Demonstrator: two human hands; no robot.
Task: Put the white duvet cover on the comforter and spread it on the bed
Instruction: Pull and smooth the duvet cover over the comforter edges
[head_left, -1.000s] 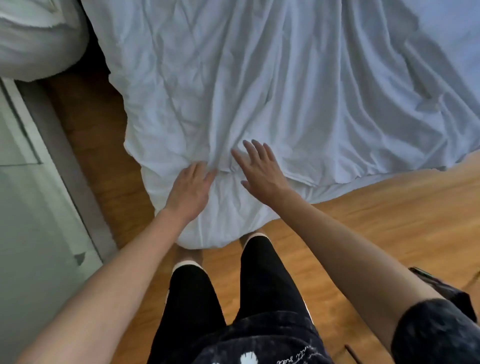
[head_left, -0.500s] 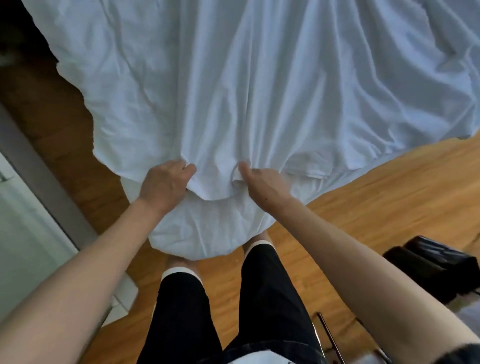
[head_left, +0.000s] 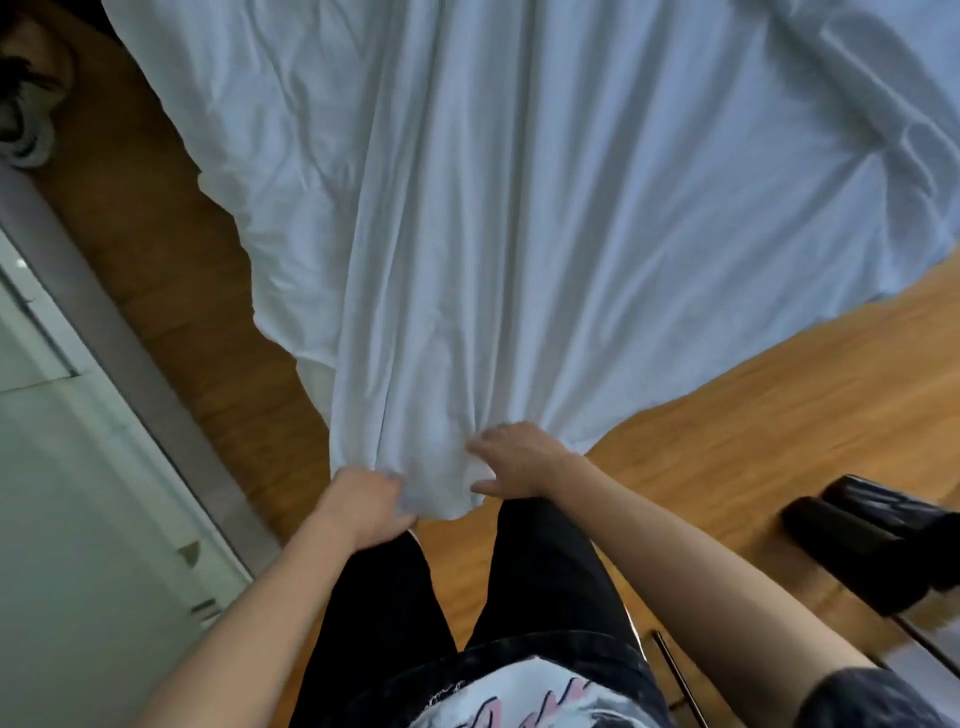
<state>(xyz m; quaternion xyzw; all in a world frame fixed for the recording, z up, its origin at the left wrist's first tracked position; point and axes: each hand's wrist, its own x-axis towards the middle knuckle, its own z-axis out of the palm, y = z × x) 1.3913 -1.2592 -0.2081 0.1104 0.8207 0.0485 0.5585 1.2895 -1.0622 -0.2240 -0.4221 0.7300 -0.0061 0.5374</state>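
Gripped the crumpled white cotton duvet cover (head_left: 519, 234) in left hand (head_left: 366, 501) and right hand (head_left: 519, 460); hauled taut since a second ago, spreading begun.

We see the duvet cover (head_left: 519, 234) as thin white cloth, matt and soft, creased into long folds that gather at its near edge. The floor (head_left: 753, 415) under it looks like warm brown wood with a smooth, faintly glossy finish. On the right, a black object (head_left: 878, 540) shows a shiny surface like leather or plastic; we cannot tell which. The trousers (head_left: 540, 582) are matt black cloth. On the left, a pale panel (head_left: 78, 519) looks smooth and glossy.
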